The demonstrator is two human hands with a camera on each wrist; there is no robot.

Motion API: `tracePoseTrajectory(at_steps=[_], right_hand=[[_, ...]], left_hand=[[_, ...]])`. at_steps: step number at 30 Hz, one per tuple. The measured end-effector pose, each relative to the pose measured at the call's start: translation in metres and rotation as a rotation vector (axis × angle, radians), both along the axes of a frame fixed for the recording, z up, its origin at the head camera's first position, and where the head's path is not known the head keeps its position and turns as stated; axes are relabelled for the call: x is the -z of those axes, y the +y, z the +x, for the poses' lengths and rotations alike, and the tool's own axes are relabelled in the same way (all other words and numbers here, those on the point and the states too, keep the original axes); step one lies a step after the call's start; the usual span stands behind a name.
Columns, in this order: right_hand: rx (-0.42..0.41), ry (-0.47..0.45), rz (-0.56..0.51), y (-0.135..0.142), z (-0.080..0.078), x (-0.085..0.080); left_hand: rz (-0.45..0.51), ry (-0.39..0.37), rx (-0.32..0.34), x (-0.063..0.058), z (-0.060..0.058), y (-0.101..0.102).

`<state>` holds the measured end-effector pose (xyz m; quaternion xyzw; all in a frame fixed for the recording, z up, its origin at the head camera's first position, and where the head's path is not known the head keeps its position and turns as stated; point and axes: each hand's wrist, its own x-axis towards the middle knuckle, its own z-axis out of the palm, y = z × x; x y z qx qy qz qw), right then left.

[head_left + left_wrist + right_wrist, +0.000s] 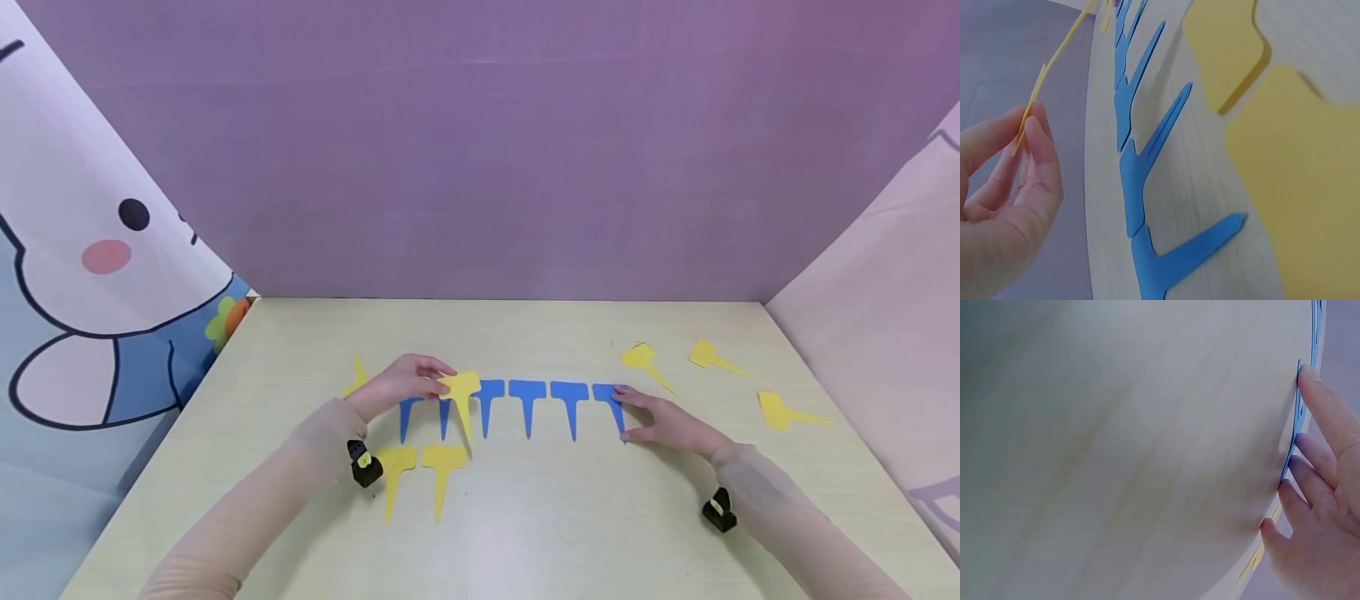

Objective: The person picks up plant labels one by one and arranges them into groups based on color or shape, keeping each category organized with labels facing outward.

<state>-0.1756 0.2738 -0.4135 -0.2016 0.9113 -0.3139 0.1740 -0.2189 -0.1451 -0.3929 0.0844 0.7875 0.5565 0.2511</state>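
Observation:
My left hand (pixel 403 385) pinches a yellow T-shaped plant label (pixel 461 387) between thumb and fingers, raised over the left part of a row of blue labels. In the left wrist view this yellow label (pixel 1036 90) shows nearly edge-on. Several blue T-shaped plant labels (pixel 527 390) lie side by side, stems toward me, the left ones partly behind the hand. At the row's right end my right hand (pixel 666 422) touches the last blue label (pixel 606 395), fingertips at its head and thumb by its stem tip. Below the row's left end lie two yellow labels (pixel 443 456).
Farther right, loose yellow labels lie at angles: one (pixel 639 357) behind the right hand, another (pixel 703 354) beyond it, and one (pixel 774 410) near the right side. A yellow label (pixel 359 371) shows partly behind my left wrist. A purple backdrop (pixel 495 167) stands at the table's far edge.

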Motion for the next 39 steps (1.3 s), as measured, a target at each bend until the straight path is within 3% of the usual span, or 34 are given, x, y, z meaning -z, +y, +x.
tracePoseTrajectory(at_steps=[12, 18, 31, 36, 39], right_hand=[[-0.01, 0.017, 0.012, 0.001, -0.001, 0.002], [-0.013, 0.033, 0.012, 0.002, 0.0, 0.001], [-0.017, 0.05, 0.02, 0.002, 0.001, 0.002], [-0.02, 0.048, 0.024, 0.003, 0.001, 0.0], [-0.016, 0.037, 0.017, 0.002, 0.002, -0.001]], left_hand=[[0.027, -0.019, 0.026, -0.001, 0.015, 0.015], [0.034, 0.007, 0.057, 0.0, 0.022, 0.022], [-0.065, 0.033, 0.098, 0.003, 0.036, 0.032], [-0.056, 0.049, 0.116, 0.004, 0.041, 0.035], [-0.06, 0.052, 0.108, -0.002, 0.048, 0.037]])
